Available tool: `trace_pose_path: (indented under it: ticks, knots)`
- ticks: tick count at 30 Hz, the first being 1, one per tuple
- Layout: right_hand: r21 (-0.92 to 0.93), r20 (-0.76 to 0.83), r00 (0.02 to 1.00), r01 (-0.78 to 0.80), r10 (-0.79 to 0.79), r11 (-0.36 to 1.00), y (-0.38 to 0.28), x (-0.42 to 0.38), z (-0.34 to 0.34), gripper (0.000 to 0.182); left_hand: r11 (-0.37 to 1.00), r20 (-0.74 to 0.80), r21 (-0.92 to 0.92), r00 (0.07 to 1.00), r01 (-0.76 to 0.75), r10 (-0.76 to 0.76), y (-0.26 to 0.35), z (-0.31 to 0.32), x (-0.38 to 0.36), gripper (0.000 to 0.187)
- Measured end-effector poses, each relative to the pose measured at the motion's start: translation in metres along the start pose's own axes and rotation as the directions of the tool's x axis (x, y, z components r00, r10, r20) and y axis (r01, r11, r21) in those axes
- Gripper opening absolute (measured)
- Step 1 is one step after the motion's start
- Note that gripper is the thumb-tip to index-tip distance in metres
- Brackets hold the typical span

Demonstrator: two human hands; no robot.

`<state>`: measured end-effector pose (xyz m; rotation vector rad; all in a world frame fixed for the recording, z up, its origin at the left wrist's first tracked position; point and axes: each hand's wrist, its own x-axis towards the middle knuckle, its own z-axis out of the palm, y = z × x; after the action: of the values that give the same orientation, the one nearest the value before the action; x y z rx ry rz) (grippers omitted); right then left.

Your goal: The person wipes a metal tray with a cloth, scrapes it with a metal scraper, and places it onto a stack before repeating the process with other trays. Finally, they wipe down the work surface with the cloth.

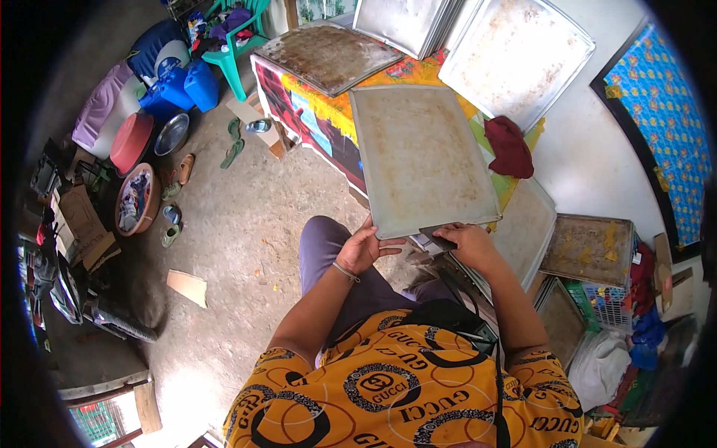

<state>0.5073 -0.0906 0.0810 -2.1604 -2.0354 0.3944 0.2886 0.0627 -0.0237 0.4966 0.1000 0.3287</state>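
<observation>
A concrete floor point(239, 224), grey and rough, fills the left of the view. A table point(314, 123) under a bright flowered cloth stands ahead, with a rusty brown flat tray point(328, 56) on it and pale stained trays point(515, 56) leaning against the wall behind. The largest thing in hand is a rectangular metal baking tray point(422, 160), dull grey and smudged, with a shallow raised rim; it is held up in front of the person, over the table's near edge. The left hand point(362, 250) grips its near left corner, thumb on top and fingers beneath. The right hand point(467, 239) clasps the near edge together with a small dark flat scraper point(441, 235) pressed against the tray. A dark red cloth point(510, 147) lies on the table just right of the tray. The person's orange shirt point(388, 388) is printed with black rings reading "GUCCI". A thin bracelet point(345, 272) circles the left wrist.
</observation>
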Motion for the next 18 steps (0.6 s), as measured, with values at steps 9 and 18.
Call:
trace_pose_path:
  ticks: [9,18]
  knots:
    - [-0.005,-0.008,1.000,0.008,-0.008,1.000,-0.0007,-0.0009,-0.0002,0.044,1.000,0.000,0.003,1.000,0.001,-0.001,0.0010,0.0020,-0.0010,0.070]
    - [-0.008,0.001,1.000,-0.008,0.008,1.000,-0.0006,0.0010,-0.0006,0.042,1.000,0.004,0.000,1.000,-0.009,0.009,0.0013,0.0024,-0.0016,0.069]
